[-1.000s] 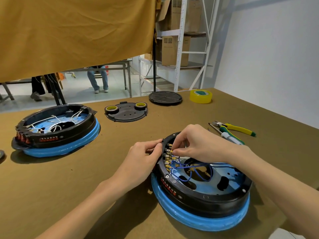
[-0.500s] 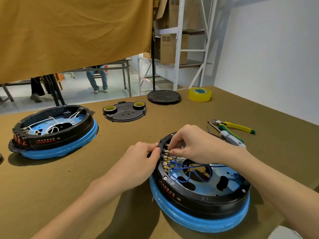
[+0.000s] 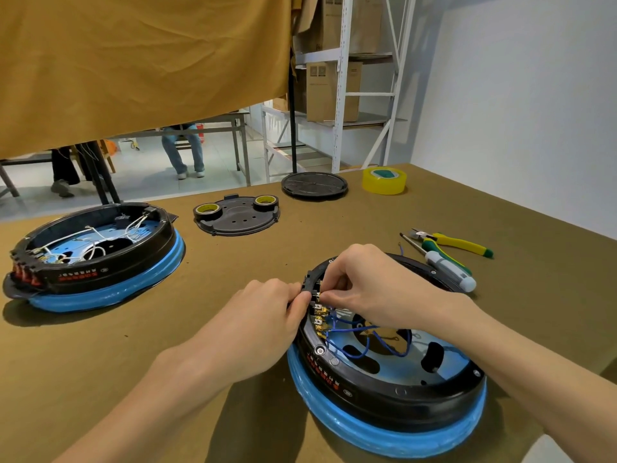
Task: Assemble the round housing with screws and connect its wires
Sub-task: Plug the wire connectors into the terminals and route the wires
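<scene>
Round housing (image 3: 387, 389), black ring on a blue base, sits lower right of centre on the brown tabletop (image 3: 233, 262). Both hands meet at its upper-left rim. Left hand (image 3: 263, 315) comes in from lower left, fingers curled, thumb and fingertips pinching the outside of the rim at the black terminal block (image 3: 310, 282). Right hand (image 3: 370, 285) reaches across from the lower right, fingers (image 3: 334, 289) curled and pinching something small at the top brass terminal; the pinched part itself is hidden. Row of brass terminals (image 3: 319, 320) runs down the inner rim just below the hands. Blue wires (image 3: 360, 339) loop from the terminals over the housing's open middle.

Second housing (image 3: 96, 255) with white wires inside, left side of the frame, well apart. Black cover plate (image 3: 237, 218) at upper centre carrying two tape rolls (image 3: 207, 210). Round black lid (image 3: 314, 185) behind it, yellow tape roll (image 3: 384, 180) to its right. Pliers (image 3: 454, 242) with yellow-green handles and a screwdriver (image 3: 444, 265) lie side by side right of the hands, near the housing's far rim.
</scene>
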### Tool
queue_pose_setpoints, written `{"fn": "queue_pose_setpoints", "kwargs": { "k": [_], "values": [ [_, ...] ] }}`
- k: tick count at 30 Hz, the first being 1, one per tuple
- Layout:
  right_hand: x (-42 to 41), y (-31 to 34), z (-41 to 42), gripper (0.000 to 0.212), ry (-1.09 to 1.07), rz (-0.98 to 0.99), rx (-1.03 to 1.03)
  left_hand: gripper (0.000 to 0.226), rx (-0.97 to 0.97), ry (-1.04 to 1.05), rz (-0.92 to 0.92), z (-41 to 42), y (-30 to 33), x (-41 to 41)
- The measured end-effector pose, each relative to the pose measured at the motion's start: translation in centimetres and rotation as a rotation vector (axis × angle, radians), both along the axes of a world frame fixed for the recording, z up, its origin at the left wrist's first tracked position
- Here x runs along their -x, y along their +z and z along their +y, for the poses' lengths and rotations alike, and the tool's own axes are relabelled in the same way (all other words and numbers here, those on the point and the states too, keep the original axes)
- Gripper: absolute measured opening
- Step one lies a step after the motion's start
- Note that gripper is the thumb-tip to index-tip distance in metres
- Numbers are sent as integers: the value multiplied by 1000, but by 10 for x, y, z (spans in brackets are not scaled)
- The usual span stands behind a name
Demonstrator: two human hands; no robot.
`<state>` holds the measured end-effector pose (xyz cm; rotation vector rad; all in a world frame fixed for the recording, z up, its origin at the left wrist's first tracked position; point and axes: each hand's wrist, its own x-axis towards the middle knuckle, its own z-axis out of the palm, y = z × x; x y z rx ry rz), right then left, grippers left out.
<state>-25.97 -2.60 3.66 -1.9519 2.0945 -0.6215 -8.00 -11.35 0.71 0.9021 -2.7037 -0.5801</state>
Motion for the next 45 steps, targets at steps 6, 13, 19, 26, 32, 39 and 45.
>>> {"fn": "queue_pose_setpoints", "kwargs": {
  "k": [6,13,19,26,32,39,45],
  "values": [
    [-3,6,-5,12,3,31,-28,40,-74,-24,6,-2,0,-1],
    [5,-1,2,13,-16,-83,31,23,-268,-78,122,-1,8,-1],
    [3,1,1,15,7,-59,12,30,-159,-59,111,1,5,0],
    [0,0,3,14,9,-41,13,25,-155,-83,133,0,4,-1],
    [0,2,8,13,3,-43,39,28,-368,-152,54,-2,15,-4],
    [-5,-1,26,12,3,-32,115,15,-327,-181,-60,-8,22,-7],
    [-5,2,24,13,8,2,50,21,-310,-164,-47,-8,19,-7]
  ]
}}
